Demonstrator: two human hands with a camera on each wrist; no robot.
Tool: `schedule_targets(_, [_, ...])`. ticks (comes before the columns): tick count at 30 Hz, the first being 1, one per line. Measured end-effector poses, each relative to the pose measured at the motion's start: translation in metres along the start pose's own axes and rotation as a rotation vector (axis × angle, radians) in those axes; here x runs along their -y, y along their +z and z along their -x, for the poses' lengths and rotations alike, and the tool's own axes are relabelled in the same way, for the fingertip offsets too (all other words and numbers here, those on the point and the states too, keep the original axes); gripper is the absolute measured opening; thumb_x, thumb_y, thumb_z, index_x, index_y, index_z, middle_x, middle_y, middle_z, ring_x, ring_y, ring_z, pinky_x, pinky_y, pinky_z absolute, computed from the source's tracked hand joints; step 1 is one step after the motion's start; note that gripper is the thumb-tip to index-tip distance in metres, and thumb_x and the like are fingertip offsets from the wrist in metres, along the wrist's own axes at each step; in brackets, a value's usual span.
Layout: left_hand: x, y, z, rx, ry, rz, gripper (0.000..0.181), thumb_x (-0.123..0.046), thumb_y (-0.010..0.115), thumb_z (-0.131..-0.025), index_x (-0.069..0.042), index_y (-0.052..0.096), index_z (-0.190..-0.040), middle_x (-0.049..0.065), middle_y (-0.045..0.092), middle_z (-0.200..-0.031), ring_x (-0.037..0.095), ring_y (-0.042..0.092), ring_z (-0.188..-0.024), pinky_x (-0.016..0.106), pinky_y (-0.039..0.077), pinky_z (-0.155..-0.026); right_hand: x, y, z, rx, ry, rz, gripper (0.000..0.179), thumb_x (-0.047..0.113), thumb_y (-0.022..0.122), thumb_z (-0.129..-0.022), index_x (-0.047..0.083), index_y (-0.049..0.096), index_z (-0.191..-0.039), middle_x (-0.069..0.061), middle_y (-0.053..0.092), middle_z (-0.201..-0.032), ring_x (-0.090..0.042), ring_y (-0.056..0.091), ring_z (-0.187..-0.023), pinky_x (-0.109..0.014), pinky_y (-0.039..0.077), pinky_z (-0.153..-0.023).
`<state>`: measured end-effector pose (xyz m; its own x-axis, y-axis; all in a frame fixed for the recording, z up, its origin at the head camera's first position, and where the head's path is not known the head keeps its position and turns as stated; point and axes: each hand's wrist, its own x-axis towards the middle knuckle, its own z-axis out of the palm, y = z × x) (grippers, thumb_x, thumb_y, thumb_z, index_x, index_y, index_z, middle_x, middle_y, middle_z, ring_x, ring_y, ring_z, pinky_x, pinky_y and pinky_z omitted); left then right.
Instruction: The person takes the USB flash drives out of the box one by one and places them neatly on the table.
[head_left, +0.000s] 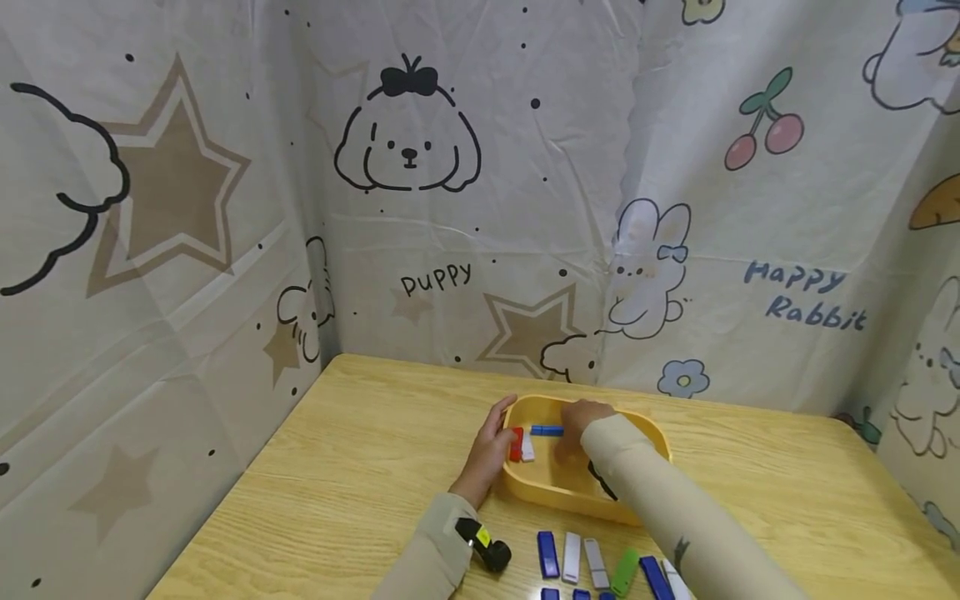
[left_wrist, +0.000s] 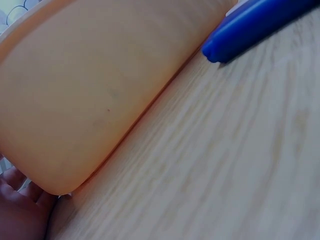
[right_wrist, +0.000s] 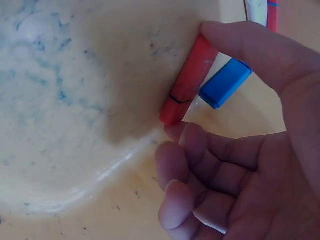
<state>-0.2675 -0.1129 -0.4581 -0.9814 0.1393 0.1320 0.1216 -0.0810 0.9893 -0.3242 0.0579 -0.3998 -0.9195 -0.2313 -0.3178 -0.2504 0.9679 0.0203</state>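
Observation:
A yellow plastic basin [head_left: 558, 498] stands on the table. My left hand [head_left: 487, 454] holds its left end, thumb over the rim and fingers along the outer wall. Reaching inside, my right hand [head_left: 588, 414] pinches a red USB stick [right_wrist: 192, 75] lengthwise between thumb and index finger, close over the basin floor. Right beside that stick is a blue USB stick [right_wrist: 226, 84]. At the basin's left end, a red stick [head_left: 516, 444] and a white stick [head_left: 528, 447] lie side by side near my left thumb. The right sleeve covers part of the basin.
Several USB sticks lie in front of the basin, among them a blue one [head_left: 548, 555], a white one [head_left: 572, 557] and a green one [head_left: 625, 572]. More blue ends show at the bottom edge. A printed curtain [head_left: 450, 225] hangs behind the wooden table [head_left: 315, 492].

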Motion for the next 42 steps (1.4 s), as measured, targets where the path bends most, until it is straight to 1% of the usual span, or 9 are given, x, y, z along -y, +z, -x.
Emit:
schedule_targets(6, [0.002, 0.001, 0.0, 0.009, -0.001, -0.003, 0.059, 0.005, 0.04, -0.089, -0.005, 0.035, -0.147, 0.023, 0.036, -0.149, 0.038, 0.037, -0.134, 0.049, 0.034, -0.108, -0.006, -0.004, 0.008, -0.01, -0.029, 0.0, 0.031, 0.038, 0.078, -0.069, 0.013, 0.06, -0.074, -0.001, 0.055, -0.073, -0.018, 0.049, -0.067, -0.032, 0.041, -0.057])
schedule_targets(12, [0.002, -0.001, -0.002, 0.007, -0.003, -0.007, 0.059, 0.005, 0.04, -0.09, -0.004, 0.034, -0.147, 0.024, 0.035, -0.149, 0.039, 0.036, -0.135, 0.049, 0.034, -0.108, -0.011, -0.018, 0.025, -0.037, -0.103, -0.036, 0.036, 0.041, 0.079, -0.072, 0.012, 0.057, -0.067, 0.003, 0.047, -0.063, -0.015, 0.044, -0.06, -0.03, 0.035, -0.051])
schedule_targets(18, [0.004, 0.0, -0.004, 0.007, -0.002, -0.022, 0.058, 0.004, 0.04, -0.089, -0.003, 0.034, -0.147, 0.025, 0.037, -0.148, 0.04, 0.038, -0.133, 0.049, 0.034, -0.108, -0.029, -0.016, 0.054, -0.085, -0.178, -0.148, 0.026, 0.04, 0.077, -0.074, 0.018, 0.065, -0.068, 0.008, 0.057, -0.063, -0.012, 0.049, -0.057, -0.029, 0.043, -0.054])
schedule_targets(23, [0.003, 0.002, -0.006, 0.022, -0.004, -0.018, 0.06, 0.004, 0.039, -0.089, -0.004, 0.033, -0.148, 0.025, 0.034, -0.149, 0.039, 0.036, -0.135, 0.049, 0.033, -0.108, -0.046, -0.009, 0.085, -0.177, -0.222, -0.215, 0.033, 0.041, 0.078, -0.073, 0.014, 0.063, -0.086, 0.006, 0.057, -0.071, -0.015, 0.051, -0.061, -0.031, 0.046, -0.058])
schedule_targets(27, [0.003, 0.003, -0.006, 0.031, -0.004, -0.008, 0.059, 0.005, 0.04, -0.089, -0.004, 0.033, -0.148, 0.025, 0.034, -0.15, 0.039, 0.034, -0.136, 0.049, 0.031, -0.11, -0.055, -0.002, 0.114, -0.256, -0.279, -0.226, 0.041, 0.041, 0.079, -0.072, 0.012, 0.059, -0.095, 0.005, 0.05, -0.067, -0.012, 0.045, -0.056, -0.028, 0.04, -0.051])
schedule_targets(32, [0.002, 0.004, -0.004, 0.027, -0.003, 0.013, 0.059, 0.005, 0.039, -0.091, -0.004, 0.032, -0.148, 0.023, 0.031, -0.151, 0.038, 0.03, -0.138, 0.051, 0.028, -0.111, -0.056, 0.008, 0.149, -0.325, -0.396, -0.197, 0.044, 0.039, 0.079, -0.072, 0.012, 0.057, -0.1, 0.008, 0.041, -0.061, -0.006, 0.034, -0.049, -0.023, 0.031, -0.043])
schedule_targets(34, [0.002, 0.004, -0.004, 0.032, -0.006, 0.007, 0.059, 0.004, 0.039, -0.091, -0.003, 0.031, -0.149, 0.022, 0.029, -0.153, 0.038, 0.028, -0.14, 0.05, 0.027, -0.112, -0.056, 0.014, 0.162, -0.328, -0.421, -0.184, 0.046, 0.039, 0.079, -0.072, 0.013, 0.057, -0.102, 0.009, 0.04, -0.059, -0.004, 0.031, -0.048, -0.022, 0.029, -0.042])
schedule_targets(37, [0.002, 0.005, -0.005, 0.029, -0.003, 0.001, 0.059, 0.004, 0.039, -0.09, -0.003, 0.031, -0.148, 0.024, 0.03, -0.152, 0.039, 0.03, -0.138, 0.05, 0.028, -0.111, -0.055, 0.026, 0.178, -0.294, -0.438, -0.192, 0.048, 0.04, 0.079, -0.072, 0.013, 0.055, -0.104, 0.012, 0.041, -0.059, -0.003, 0.033, -0.047, -0.022, 0.032, -0.042])
schedule_targets(42, [0.003, 0.004, -0.006, 0.003, -0.004, -0.016, 0.059, 0.004, 0.039, -0.089, -0.003, 0.032, -0.148, 0.025, 0.032, -0.15, 0.04, 0.034, -0.136, 0.051, 0.031, -0.109, -0.058, 0.047, 0.194, -0.237, -0.447, -0.203, 0.047, 0.041, 0.079, -0.072, 0.014, 0.053, -0.102, 0.014, 0.043, -0.064, -0.002, 0.037, -0.05, -0.022, 0.035, -0.044])
